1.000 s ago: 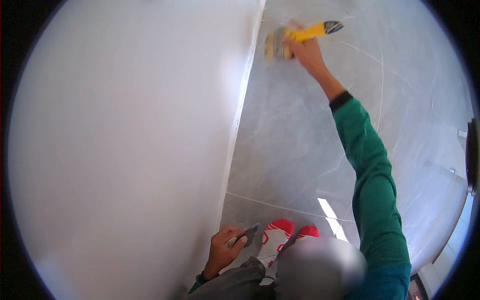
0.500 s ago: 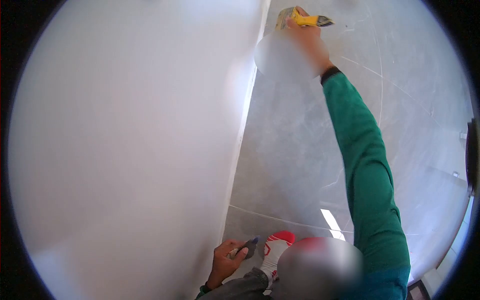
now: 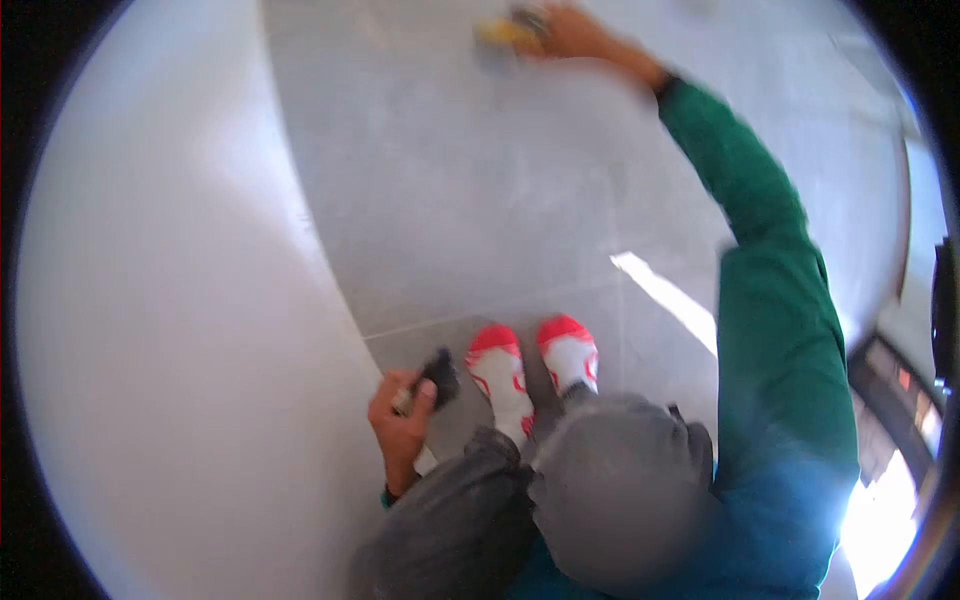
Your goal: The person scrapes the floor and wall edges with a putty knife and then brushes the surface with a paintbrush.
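Observation:
At the top of the view, my right hand is closed round a yellow tool with a dark end, smeared by motion, above the grey floor. My left hand is low down by the wall's foot, its thumb and fingers pinching a small dark object whose kind I cannot make out. That object is beside my feet in red-tipped white socks.
A white wall fills the left side and meets the grey tiled floor along a pale edge. A bright strip of light lies on the floor. My bent knees in grey trousers are at the bottom.
The view has shifted, and both socked feet now show. My right hand has turned, and the yellow tool now points left. The dark object in my left hand shows larger.

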Demonstrator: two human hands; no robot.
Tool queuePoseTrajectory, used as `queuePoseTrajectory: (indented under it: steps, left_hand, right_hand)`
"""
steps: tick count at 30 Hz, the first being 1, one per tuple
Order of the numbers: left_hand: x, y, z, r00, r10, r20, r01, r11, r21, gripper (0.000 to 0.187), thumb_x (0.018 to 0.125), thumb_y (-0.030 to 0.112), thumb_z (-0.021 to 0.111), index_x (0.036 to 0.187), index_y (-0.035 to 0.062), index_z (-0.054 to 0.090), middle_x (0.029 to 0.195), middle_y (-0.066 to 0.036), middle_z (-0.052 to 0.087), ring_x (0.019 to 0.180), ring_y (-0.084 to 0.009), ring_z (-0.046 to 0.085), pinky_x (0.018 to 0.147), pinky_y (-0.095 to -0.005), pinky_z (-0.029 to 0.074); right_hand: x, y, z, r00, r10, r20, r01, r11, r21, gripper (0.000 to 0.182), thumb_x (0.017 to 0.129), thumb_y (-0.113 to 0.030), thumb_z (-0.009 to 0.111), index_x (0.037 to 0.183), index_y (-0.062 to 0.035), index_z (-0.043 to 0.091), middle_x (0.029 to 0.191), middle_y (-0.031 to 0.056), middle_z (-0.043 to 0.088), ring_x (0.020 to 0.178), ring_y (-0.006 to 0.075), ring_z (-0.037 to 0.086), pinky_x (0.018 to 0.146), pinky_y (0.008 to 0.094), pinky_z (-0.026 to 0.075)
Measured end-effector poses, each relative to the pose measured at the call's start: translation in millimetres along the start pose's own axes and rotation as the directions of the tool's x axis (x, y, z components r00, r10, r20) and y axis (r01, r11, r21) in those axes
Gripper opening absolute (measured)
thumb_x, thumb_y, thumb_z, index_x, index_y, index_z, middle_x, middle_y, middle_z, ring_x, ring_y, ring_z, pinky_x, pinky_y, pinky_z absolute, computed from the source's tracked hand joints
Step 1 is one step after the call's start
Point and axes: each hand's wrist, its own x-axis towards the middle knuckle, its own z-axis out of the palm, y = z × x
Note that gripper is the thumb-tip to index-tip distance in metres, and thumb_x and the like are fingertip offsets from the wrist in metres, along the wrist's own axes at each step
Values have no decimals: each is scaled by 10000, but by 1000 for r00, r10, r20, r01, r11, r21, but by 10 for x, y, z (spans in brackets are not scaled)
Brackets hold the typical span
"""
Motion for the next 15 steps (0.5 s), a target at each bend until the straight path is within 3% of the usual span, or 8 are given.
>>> queuePoseTrajectory:
  steps: [1,2,4,6,8,9,11,15]
  left_hand:
    - [14,-9,45,998,70,1,-70,997,-41,160,791,109,668,871,-19,615,776,-45,577,726,-124,518,667,-245,419]
    - [31,31,78,995,80,64,-78,997,-29,160,791,109,668,871,-19,615,776,-45,577,726,-124,518,667,-245,419]
    - [76,119,126,973,229,17,-229,973,-20,147,800,102,660,860,-21,608,761,-28,559,718,-113,505,663,-238,414]
    - [82,110,180,983,175,60,-174,984,-28,143,807,100,655,868,-20,606,757,-20,551,715,-104,495,659,-233,410]
    - [104,76,219,990,122,65,-119,992,-45,141,813,98,649,876,-20,605,753,-11,542,713,-96,484,655,-228,405]
    - [117,65,208,991,118,63,-114,992,-53,137,817,100,647,874,-16,603,758,-6,541,709,-89,476,650,-222,400]
    - [163,75,215,991,114,65,-111,993,-47,133,821,103,645,873,-12,601,763,-1,540,705,-82,468,644,-216,396]
    - [265,143,318,981,182,69,-183,983,5,127,824,109,642,851,-7,595,765,7,547,685,-76,465,627,-205,394]
  right_hand:
    - [373,617,-244,990,-80,-115,9,854,-521,352,887,-356,493,953,-36,626,871,208,639,831,312,622,678,438,485]
    - [55,650,-367,990,-22,-140,-55,849,-526,352,887,-356,493,953,-36,626,871,208,639,831,312,622,678,438,485]
    - [-446,585,-518,976,-71,-205,92,991,94,394,804,-414,638,997,-70,635,951,191,649,898,305,622,835,436,449]
    - [-1424,1040,-160,880,-431,-198,442,897,13,304,859,-301,626,1024,-46,607,928,88,625,782,164,615,681,299,524]
    - [-2632,578,130,998,-28,-52,37,981,188,295,771,-272,697,975,-74,618,791,51,612,670,192,606,643,309,515]
    - [-3231,451,467,997,44,59,-34,984,-173,291,753,-304,703,931,-89,620,781,67,608,670,200,606,620,315,506]
    - [-4316,55,926,864,418,280,-475,861,181,231,748,-278,676,804,-79,573,717,99,592,643,249,600,582,347,483]
    - [-4117,-32,1240,826,497,267,-506,861,-36,213,772,-263,647,775,-63,575,697,149,592,650,330,601,592,398,493]
